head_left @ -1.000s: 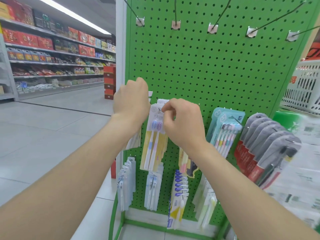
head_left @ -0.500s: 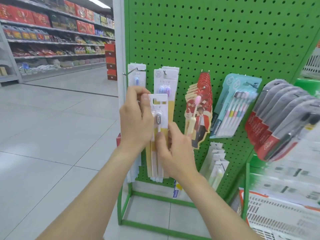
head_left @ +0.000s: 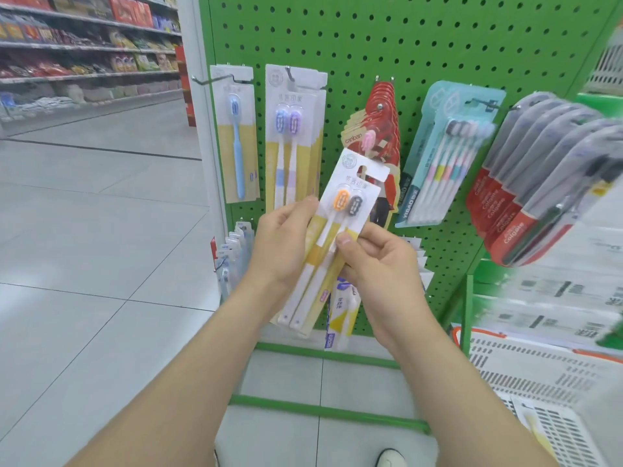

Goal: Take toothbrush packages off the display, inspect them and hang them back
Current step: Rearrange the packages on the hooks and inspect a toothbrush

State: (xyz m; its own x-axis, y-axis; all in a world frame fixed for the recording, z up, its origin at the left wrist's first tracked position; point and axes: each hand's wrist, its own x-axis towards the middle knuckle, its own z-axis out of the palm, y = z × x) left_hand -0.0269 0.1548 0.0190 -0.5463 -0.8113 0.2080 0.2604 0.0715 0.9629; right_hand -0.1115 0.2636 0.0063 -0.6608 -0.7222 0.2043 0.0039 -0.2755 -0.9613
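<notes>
Student: Package location and grip?

Tutor: Toothbrush package (head_left: 340,230) is off the display, held in front of the lower middle of the green pegboard (head_left: 421,45) and apart from it. Left hand (head_left: 283,244) curls round its left edge. Right hand (head_left: 377,264) pinches its right edge, thumb on the front face. Both hands are clamped on the card.

Student: Orientation?

Tutor: Long axis is tilted, running from the handle ends at lower left to the header card (head_left: 350,161) at upper right. Orange and grey brush heads point up and right, toward the pegboard's upper right corner. Printed face is toward the camera.

Student: Likely faults from here?

Tutor: Judging by the tilt, the hang slot (head_left: 362,170) is out of line with the hook (head_left: 290,75) that carries the matching packs near the pegboard's left edge. Re-hanging without first righting the card could miss the hook or bend the header card. Both hands grip the edges only, so a loosened pinch could drop the package to the floor (head_left: 101,264). Red packs (head_left: 384,106) just behind it could be knocked in passing.
</notes>
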